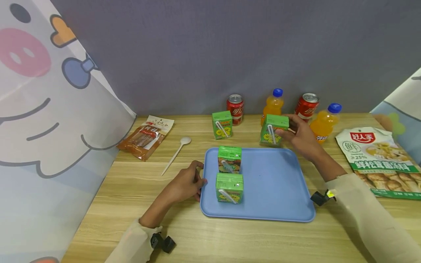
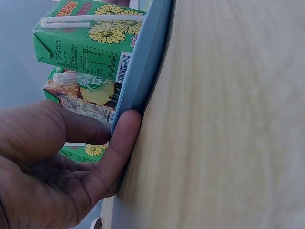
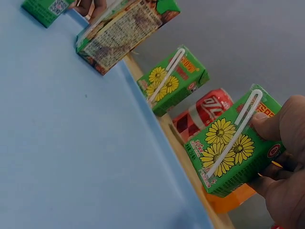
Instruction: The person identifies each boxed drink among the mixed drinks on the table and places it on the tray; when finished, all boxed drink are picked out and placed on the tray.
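Observation:
My right hand (image 1: 298, 138) grips a green drink carton (image 1: 274, 130) behind the tray's far edge. In the right wrist view the thumb presses the front of that carton (image 3: 236, 143), beside its white straw. My left hand (image 1: 185, 183) pinches the left rim of the blue tray (image 1: 269, 182), its thumb and a finger at the edge in the left wrist view. Two cartons stand on the tray's left part: a green one with yellow flowers (image 1: 229, 188) in front, and one with a brown picture (image 1: 229, 160) behind it. Another flowered carton (image 1: 222, 125) stands beyond the tray.
Red cola cans (image 1: 235, 109) and orange soda bottles (image 1: 323, 122) stand along the back wall. A white spoon (image 1: 175, 155) and a brown snack packet (image 1: 146, 138) lie left of the tray. At the right lies a large mushroom seasoning pouch (image 1: 378, 160).

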`<action>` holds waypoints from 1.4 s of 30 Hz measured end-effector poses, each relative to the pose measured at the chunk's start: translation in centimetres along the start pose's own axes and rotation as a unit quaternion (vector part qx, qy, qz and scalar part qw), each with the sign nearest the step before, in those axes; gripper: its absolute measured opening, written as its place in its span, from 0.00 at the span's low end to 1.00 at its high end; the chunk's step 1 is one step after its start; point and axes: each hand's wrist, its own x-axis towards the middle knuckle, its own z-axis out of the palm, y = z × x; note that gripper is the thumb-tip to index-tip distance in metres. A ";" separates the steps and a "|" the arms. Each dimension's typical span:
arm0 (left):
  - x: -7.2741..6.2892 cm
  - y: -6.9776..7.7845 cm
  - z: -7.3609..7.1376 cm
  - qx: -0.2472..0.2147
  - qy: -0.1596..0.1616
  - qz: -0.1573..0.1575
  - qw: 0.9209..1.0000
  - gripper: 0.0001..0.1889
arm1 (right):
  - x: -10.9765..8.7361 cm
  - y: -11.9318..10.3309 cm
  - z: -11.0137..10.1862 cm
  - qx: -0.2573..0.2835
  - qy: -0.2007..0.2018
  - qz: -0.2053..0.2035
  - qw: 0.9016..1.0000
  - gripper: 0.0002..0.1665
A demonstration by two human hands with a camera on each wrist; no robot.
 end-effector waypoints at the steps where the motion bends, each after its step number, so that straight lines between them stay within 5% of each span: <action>1: 0.0 0.0 0.0 0.000 0.000 0.000 1.000 0.24 | 0.0 -0.2 0.0 -0.002 0.001 -0.003 1.000 0.31; 34: 0.0 0.1 0.0 -0.007 -0.002 -0.003 1.000 0.24 | -5.8 -5.5 0.0 -0.076 -0.002 -0.012 0.997 0.31; 42: 0.0 0.0 0.0 -0.003 0.000 -0.005 1.000 0.24 | -7.3 -5.9 -0.1 -0.086 -0.014 -0.052 0.995 0.31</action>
